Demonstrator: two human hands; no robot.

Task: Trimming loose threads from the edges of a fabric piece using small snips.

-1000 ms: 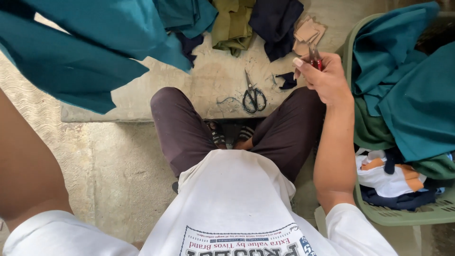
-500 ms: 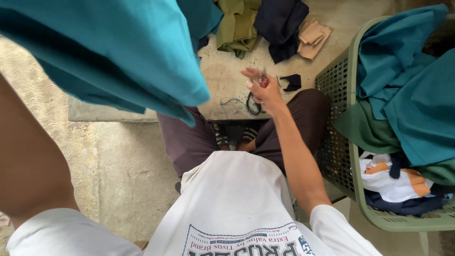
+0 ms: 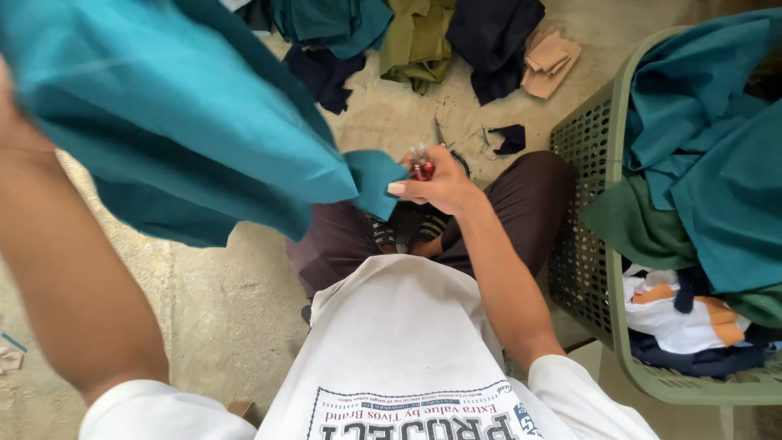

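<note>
A large teal cloth (image 3: 179, 122) hangs raised across the upper left of the view. My left hand (image 3: 15, 122) is blurred at the far left edge and grips the cloth's upper part; its fingers are mostly hidden. My right hand (image 3: 440, 186) is above my knees at centre. It holds a small red cutter (image 3: 421, 169) and pinches the cloth's lower corner (image 3: 376, 178) with the thumb. Black scissors (image 3: 446, 140) lie on the concrete just beyond that hand, mostly hidden by it.
A green plastic basket (image 3: 586, 244) stands at my right, heaped with teal cloth (image 3: 709, 163) and a white and orange garment (image 3: 676, 314). Olive (image 3: 415, 41), navy (image 3: 489, 37) and tan (image 3: 550, 61) fabric pieces lie on the concrete ahead. My knees sit below the hands.
My right hand moved left from beside the basket to the centre and took the cloth's corner. The teal cloth swung up and across, and now covers more of the view.
</note>
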